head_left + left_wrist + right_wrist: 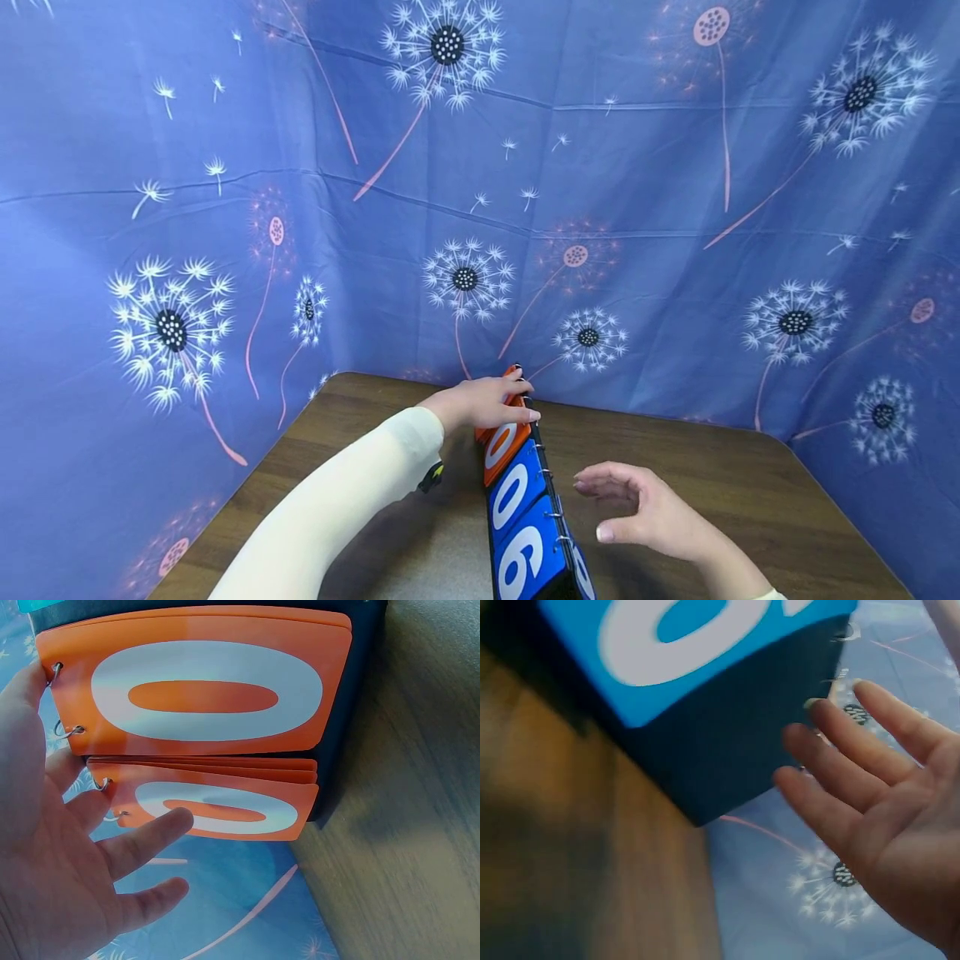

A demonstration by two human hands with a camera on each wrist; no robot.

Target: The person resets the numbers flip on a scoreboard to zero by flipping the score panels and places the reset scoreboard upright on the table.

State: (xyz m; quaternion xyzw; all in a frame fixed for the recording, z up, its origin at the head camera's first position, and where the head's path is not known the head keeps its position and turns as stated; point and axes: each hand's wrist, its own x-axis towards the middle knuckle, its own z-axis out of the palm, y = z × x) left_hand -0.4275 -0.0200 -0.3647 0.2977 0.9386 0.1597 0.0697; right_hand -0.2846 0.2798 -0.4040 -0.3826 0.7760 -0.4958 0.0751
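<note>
A flip scoreboard stands on the table like a tent, its ringed top edge running away from me. Orange cards with white zeros hang at the far end. Nearer me are blue cards with white digits. My left hand lies across the top edge at the orange end, its fingers loosely extended by the rings. To the right of the scoreboard, my right hand hovers with fingers loosely bent and holds nothing. The black side panel shows below a blue card in the right wrist view.
The scoreboard stands on a brown wood-grain table. Behind and beside the table hangs a blue cloth printed with dandelions. A greyish patch of surface shows at the near left of the scoreboard.
</note>
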